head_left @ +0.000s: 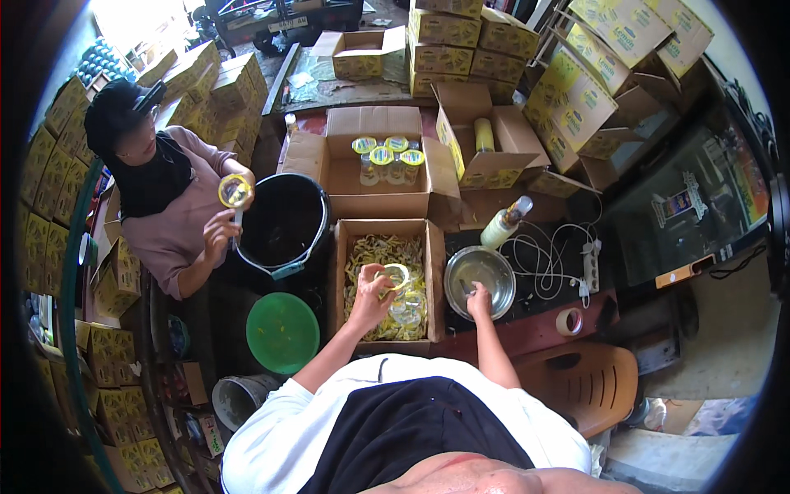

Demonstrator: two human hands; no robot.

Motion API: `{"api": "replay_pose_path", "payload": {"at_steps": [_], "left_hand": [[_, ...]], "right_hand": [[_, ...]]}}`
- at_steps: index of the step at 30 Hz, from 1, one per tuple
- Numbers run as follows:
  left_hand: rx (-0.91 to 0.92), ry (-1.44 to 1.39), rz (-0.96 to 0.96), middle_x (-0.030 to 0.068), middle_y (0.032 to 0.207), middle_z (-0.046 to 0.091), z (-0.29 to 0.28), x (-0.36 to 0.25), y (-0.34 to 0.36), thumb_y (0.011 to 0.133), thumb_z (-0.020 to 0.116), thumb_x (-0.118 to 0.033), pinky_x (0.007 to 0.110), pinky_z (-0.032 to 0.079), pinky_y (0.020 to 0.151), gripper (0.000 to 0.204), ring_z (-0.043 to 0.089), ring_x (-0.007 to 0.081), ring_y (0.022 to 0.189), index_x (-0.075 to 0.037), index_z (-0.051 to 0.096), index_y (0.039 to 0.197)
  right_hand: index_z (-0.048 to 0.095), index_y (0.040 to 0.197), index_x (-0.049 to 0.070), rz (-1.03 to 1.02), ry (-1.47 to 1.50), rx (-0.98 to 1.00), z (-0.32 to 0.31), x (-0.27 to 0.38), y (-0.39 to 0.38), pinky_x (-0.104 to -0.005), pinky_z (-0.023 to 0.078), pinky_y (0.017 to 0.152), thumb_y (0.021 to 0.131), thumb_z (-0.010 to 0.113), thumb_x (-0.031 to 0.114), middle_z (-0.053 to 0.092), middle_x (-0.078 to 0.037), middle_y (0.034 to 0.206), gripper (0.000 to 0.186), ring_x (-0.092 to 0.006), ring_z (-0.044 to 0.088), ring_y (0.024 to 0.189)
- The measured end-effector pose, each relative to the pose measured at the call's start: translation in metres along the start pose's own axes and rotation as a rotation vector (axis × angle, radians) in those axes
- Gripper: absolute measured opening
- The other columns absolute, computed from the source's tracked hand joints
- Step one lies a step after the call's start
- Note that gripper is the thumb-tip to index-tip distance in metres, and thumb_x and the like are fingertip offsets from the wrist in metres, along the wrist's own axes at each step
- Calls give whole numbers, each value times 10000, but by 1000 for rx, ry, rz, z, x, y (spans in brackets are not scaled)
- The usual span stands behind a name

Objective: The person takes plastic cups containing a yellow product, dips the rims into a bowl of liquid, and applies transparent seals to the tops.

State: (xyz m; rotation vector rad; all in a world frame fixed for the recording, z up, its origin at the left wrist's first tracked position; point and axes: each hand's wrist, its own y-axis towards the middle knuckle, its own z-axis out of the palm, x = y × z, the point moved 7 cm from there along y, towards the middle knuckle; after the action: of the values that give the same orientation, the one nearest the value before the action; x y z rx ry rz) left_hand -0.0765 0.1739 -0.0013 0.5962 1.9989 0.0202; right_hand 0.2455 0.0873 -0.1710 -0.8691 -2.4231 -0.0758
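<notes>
My left hand [374, 298] is closed on a clear plastic cup [401, 277] with a yellow band, above an open cardboard box [338, 284]. Yellow-and-white strips [370, 249] and several clear cups [406, 311] lie in that box. To its right stands a metal bowl [512, 290]. My right hand [480, 303] reaches over the bowl, its fingers closed around a thin tool [466, 287]; its kind is too small to make out. Behind the bowl is a bottle-shaped container [498, 228] with a pale body.
At the left, a co-worker [177, 173] holds a yellow-banded cup [235, 191] beside a black bucket [319, 235]. A green basin [282, 333] sits nearer me. Farther back, an open carton [383, 204] contains several cups. White cables [539, 255], a power strip [591, 267] and a tape roll [569, 322] lie right.
</notes>
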Motion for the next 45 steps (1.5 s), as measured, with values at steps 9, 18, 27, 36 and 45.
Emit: {"api": "replay_pose_path", "payload": {"at_steps": [9, 18, 27, 36, 45], "left_hand": [[-3, 152, 72, 144, 892, 580, 1, -12, 7, 834, 670, -88, 427, 435, 765, 103, 537, 353, 876, -19, 595, 852], [-32, 66, -49, 166, 949, 657, 2, -13, 4, 873, 632, -94, 405, 486, 789, 147, 620, 349, 925, -16, 640, 998], [-45, 116, -19, 141, 904, 666, 1, -22, 2, 863, 648, -97, 415, 501, 750, 119, 630, 331, 873, -17, 687, 942], [4, 148, 40, 131, 874, 661, 7, -32, 0, 862, 632, -82, 417, 504, 750, 103, 618, 321, 869, -17, 688, 918], [86, 93, 126, 135, 917, 671, 17, -42, -8, 794, 632, 50, 412, 508, 770, 195, 604, 328, 879, -7, 695, 969]], "right_hand": [[679, 981, 56, -182, 348, -118, -49, 74, -31, -360, 519, 715, 761, 731, 15, 657, -103, 871, 229, -246, 658, 764], [680, 893, 42, -472, 434, -194, -102, 193, -96, -364, 510, 674, 814, 687, 21, 602, -102, 851, 82, -260, 629, 741], [686, 930, 70, -671, 245, -226, -86, 219, -132, -401, 491, 711, 748, 698, 26, 565, -81, 828, 188, -254, 595, 802], [680, 935, 50, -681, 123, -273, -78, 223, -134, -405, 485, 722, 769, 671, 32, 547, -86, 833, 167, -259, 582, 814], [676, 854, 30, -335, 322, -138, -72, 197, -87, -389, 508, 638, 789, 678, 35, 589, -116, 807, 65, -263, 637, 694]]}}
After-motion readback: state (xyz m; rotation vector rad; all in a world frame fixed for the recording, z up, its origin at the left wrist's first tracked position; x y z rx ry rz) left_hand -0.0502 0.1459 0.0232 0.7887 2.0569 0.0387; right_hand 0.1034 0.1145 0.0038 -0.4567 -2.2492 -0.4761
